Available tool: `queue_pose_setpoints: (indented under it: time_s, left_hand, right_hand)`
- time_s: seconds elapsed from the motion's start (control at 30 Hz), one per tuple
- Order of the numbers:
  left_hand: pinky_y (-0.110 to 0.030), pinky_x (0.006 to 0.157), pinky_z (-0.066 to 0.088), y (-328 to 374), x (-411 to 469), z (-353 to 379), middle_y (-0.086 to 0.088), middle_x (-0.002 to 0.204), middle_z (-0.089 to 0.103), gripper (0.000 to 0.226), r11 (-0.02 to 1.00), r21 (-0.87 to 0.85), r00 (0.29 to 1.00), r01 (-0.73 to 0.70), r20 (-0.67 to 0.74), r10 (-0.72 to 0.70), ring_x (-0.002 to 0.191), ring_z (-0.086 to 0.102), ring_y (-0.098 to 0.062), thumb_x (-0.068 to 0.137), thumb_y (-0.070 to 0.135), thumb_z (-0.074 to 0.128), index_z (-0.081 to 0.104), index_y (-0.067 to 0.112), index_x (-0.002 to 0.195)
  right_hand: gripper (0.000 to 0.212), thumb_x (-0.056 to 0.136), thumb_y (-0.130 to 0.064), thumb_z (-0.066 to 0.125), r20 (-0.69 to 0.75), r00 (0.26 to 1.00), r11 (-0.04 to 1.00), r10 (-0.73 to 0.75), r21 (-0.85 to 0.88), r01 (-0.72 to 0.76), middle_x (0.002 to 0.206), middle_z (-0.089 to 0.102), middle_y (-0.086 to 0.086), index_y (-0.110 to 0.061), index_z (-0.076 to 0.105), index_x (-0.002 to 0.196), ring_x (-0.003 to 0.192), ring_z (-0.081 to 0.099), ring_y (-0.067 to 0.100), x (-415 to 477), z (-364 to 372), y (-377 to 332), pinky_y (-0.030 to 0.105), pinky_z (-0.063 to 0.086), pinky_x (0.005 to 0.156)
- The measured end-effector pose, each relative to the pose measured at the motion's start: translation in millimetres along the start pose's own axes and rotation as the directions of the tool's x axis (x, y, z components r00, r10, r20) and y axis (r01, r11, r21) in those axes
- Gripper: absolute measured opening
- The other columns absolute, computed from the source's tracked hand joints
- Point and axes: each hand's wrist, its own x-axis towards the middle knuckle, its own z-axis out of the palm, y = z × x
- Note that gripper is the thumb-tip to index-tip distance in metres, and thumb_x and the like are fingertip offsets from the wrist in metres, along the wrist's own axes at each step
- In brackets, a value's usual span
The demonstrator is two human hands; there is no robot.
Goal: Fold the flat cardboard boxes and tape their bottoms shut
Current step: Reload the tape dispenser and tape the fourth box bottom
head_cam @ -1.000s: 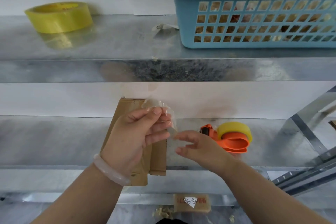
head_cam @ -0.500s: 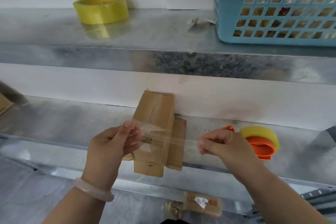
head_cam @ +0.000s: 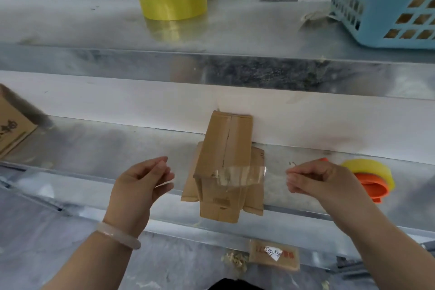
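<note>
Two hands hover over the lower shelf [head_cam: 106, 155] as I watch from my station, one on each side of the cardboard box [head_cam: 226, 143] and neither touching it; the left hand [head_cam: 143, 186], a pale bracelet [head_cam: 117, 235] on its wrist, has loosely curled fingers with the thumb near the forefinger; the right hand [head_cam: 322, 181] has its thumb and fingertips drawn together. I cannot tell whether either hand grips clear film.

The box lies between them on the galvanised metal, far end against the white wall [head_cam: 117, 99], near end jutting past the shelf's front edge, flaps splayed on both sides; a clear tape strip [head_cam: 237, 176] crosses its top face near the front and runs out over the right flap.

An orange tape dispenser [head_cam: 369, 186] with a yellow roll sits just beyond the right hand; another cardboard box [head_cam: 11, 127] shows at the left edge.

On the upper shelf [head_cam: 70, 23], also bare metal, a yellow tape roll [head_cam: 171, 0] stands by the wall; a blue basket [head_cam: 386, 7] fills the right corner, brownish contents showing through its holes, too unclear to name; a crumpled scrap [head_cam: 313, 16] lies just beside it.

Below the lower shelf's front edge lies a small labelled packet [head_cam: 274, 254].
</note>
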Motion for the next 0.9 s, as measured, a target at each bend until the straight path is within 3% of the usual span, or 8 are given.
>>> queue_pose_setpoints:
  time_s: [0.13, 0.23, 0.3, 0.33, 0.5, 0.6, 0.7, 0.9]
  left_hand:
    - [-0.032, 0.085, 0.057, 11.4, -8.1, 14.9, 0.004, 0.107, 0.071, 0.043, 0.952, 0.165, 0.902, -0.259, 0.392, 0.178, 0.109, 0.066, -0.019, 0.081, 0.025, 0.078, 0.062, 0.031, 0.121]
    - [-0.032, 0.11, 0.04, 38.5, -9.6, 45.3, 0.016, 0.142, 0.051, 0.066, 0.872, 0.192, 0.554, -0.45, 0.826, 0.104, 0.135, 0.044, -0.005, 0.076, 0.042, 0.072, 0.048, 0.036, 0.138]
    - [-0.029, 0.105, 0.043, 53.5, -8.6, 64.4, 0.015, 0.132, 0.06, 0.046, 0.858, 0.177, 0.376, -0.482, 0.926, 0.02, 0.126, 0.053, -0.005, 0.081, 0.035, 0.069, 0.061, 0.029, 0.126]
    - [-0.025, 0.097, 0.047, 59.3, -9.2, 71.7, 0.017, 0.117, 0.067, 0.032, 0.845, 0.192, 0.352, -0.499, 0.936, -0.004, 0.114, 0.06, -0.003, 0.082, 0.031, 0.071, 0.067, 0.03, 0.114]
    - [-0.012, 0.066, 0.048, 60.7, 1.7, 66.9, 0.016, 0.069, 0.067, 0.011, 0.881, 0.262, 0.46, -0.393, 0.886, -0.058, 0.07, 0.062, 0.002, 0.083, 0.02, 0.069, 0.07, 0.016, 0.093]
    - [-0.016, 0.071, 0.048, 64.4, 15.1, 50.1, 0.015, 0.073, 0.066, 0.019, 0.809, 0.346, 0.485, -0.475, 0.87, -0.087, 0.072, 0.06, 0.001, 0.073, 0.041, 0.068, 0.072, 0.025, 0.083]
    - [-0.019, 0.077, 0.047, 66.4, 27.6, 36.3, 0.016, 0.082, 0.066, 0.013, 0.719, 0.431, 0.439, -0.546, 0.877, -0.192, 0.08, 0.061, 0.0, 0.08, 0.048, 0.071, 0.07, 0.035, 0.083]
    - [-0.018, 0.076, 0.048, 65.2, 40.2, 23.5, 0.003, 0.097, 0.07, 0.019, 0.605, 0.509, 0.442, -0.612, 0.855, -0.271, 0.082, 0.061, -0.005, 0.089, 0.026, 0.069, 0.067, 0.044, 0.097]
  right_hand:
    - [0.026, 0.077, -0.009, 0.077, 0.065, 0.993, 0.982, -0.098, -0.154, 0.107, 0.071, 0.074, 0.002, -0.035, 0.076, 0.073, 0.066, 0.069, 0.014, -14.0, 6.0, -38.4, 0.023, 0.053, 0.065]
    - [0.026, 0.077, -0.005, 0.075, 0.194, 0.97, 0.968, -0.144, -0.175, 0.179, 0.068, 0.073, 0.004, -0.03, 0.076, 0.071, 0.058, 0.066, 0.006, -21.2, 4.3, -81.2, 0.016, 0.052, 0.058]
    - [0.023, 0.076, -0.006, 0.075, 0.209, 0.955, 0.943, -0.209, -0.216, 0.254, 0.068, 0.073, 0.003, -0.028, 0.076, 0.073, 0.063, 0.069, 0.009, -23.5, 3.3, -104.2, 0.015, 0.053, 0.063]
    - [0.021, 0.076, -0.009, 0.075, 0.203, 0.95, 0.927, -0.237, -0.245, 0.283, 0.069, 0.074, 0.002, -0.03, 0.076, 0.074, 0.066, 0.07, 0.009, -24.0, 2.0, -111.6, 0.015, 0.053, 0.066]
    - [0.015, 0.077, -0.014, 0.076, 0.123, 0.966, 0.903, -0.23, -0.344, 0.258, 0.068, 0.074, -0.005, -0.029, 0.077, 0.073, 0.066, 0.068, 0.001, -25.6, -2.4, -118.7, 0.008, 0.046, 0.065]
    - [0.017, 0.079, -0.01, 0.075, 0.09, 0.984, 0.924, -0.154, -0.339, 0.176, 0.068, 0.074, -0.003, -0.026, 0.077, 0.073, 0.068, 0.071, 0.005, -27.4, 1.9, -105.7, 0.01, 0.051, 0.065]
    - [0.016, 0.08, -0.014, 0.074, 0.075, 0.994, 0.94, -0.081, -0.325, 0.101, 0.072, 0.075, -0.001, -0.029, 0.077, 0.075, 0.075, 0.073, 0.013, -28.5, 12.2, -93.0, 0.037, 0.059, 0.079]
    - [0.017, 0.085, -0.013, 0.072, 0.045, 0.997, 0.938, -0.063, -0.338, 0.075, 0.069, 0.074, -0.005, -0.028, 0.075, 0.077, 0.069, 0.07, 0.004, -23.1, 29.4, -82.3, 0.026, 0.049, 0.072]
